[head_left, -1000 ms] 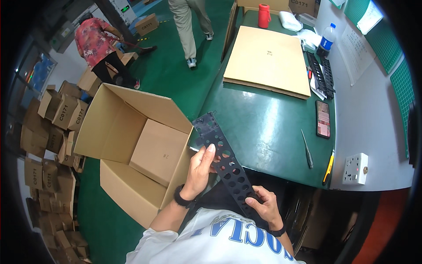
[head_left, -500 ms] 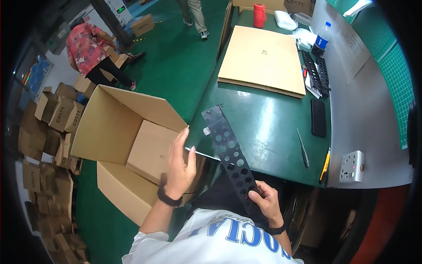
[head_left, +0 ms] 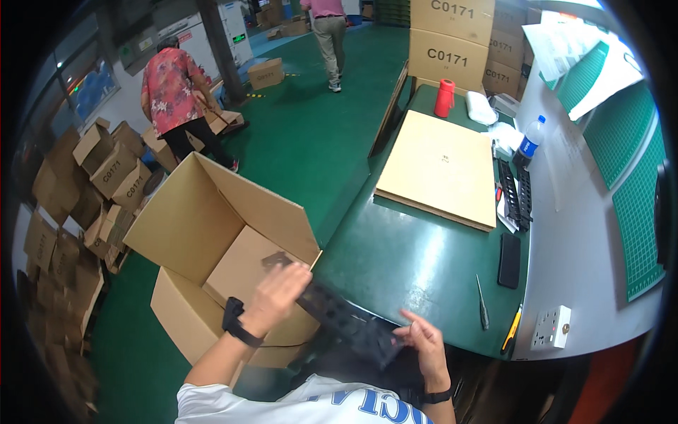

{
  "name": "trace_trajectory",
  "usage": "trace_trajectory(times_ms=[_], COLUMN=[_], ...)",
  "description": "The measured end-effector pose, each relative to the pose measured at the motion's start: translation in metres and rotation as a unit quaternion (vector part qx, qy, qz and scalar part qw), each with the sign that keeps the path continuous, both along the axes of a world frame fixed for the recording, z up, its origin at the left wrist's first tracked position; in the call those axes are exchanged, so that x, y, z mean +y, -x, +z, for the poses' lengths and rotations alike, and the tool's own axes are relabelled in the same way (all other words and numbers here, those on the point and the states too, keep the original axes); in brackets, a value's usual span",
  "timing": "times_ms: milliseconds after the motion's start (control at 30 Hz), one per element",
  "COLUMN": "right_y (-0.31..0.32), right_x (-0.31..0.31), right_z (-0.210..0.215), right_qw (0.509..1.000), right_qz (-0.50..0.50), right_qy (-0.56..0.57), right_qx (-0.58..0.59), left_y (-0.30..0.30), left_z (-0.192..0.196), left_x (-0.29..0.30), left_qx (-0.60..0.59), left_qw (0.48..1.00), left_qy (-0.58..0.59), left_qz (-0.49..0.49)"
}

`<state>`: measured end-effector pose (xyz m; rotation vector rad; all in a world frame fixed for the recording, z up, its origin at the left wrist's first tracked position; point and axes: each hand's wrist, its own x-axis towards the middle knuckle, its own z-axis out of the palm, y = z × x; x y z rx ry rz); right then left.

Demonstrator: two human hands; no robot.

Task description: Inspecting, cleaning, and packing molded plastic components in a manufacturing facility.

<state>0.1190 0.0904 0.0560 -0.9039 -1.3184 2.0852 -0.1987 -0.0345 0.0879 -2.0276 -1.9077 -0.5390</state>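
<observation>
Black and perforated, the strip [head_left: 330, 307] in my head view slants lengthwise from upper left, over the open carton [head_left: 185, 219], down to the right. It passes behind the left hand [head_left: 277, 295] and ends beside the right hand [head_left: 426, 340], index finger extended. Blur smears it; I cannot tell whether either hand pinches it.

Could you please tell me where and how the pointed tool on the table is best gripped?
I would grip the pointed tool by its thicker handle, coming from the near side with the right hand, the nearer one: the handle faces the person, while the thin shaft points away.
</observation>
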Motion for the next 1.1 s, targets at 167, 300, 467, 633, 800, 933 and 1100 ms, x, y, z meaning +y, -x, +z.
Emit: trace_trajectory(times_ms=[167,300,467,633,800,933,1100], right_y=[0.015,0.022,0.038,0.036,0.034,0.042,0.034], right_x=[0.033,0.042,0.042,0.042,0.043,0.04,0.041], right_z=[-0.06,-0.075,-0.091,-0.089,-0.095,-0.092,-0.095], right_qw=[0.958,0.849,0.765,0.754,0.749,0.73,0.715], right_qz=[-0.17,-0.209,-0.153,-0.154,-0.135,-0.12,-0.115], right_qy=[-0.188,-0.395,-0.551,-0.565,-0.564,-0.595,-0.599], right_qx=[-0.137,-0.283,-0.296,-0.297,-0.32,-0.313,-0.342], left_y=[0.065,0.101,0.139,0.173,0.18,0.176,0.137], left_z=[-0.024,-0.052,-0.11,-0.169,-0.221,-0.284,-0.315], left_x=[-0.03,-0.035,-0.066,-0.068,-0.062,-0.081,-0.064], left_qx=[-0.365,-0.642,-0.652,-0.559,-0.427,-0.384,-0.393], left_qw=[0.915,0.742,0.7,0.731,0.705,0.71,0.668], left_qy=[-0.033,-0.057,-0.024,0.04,0.202,0.307,0.371], left_qz=[0.167,0.187,0.289,0.39,0.529,0.503,0.512])
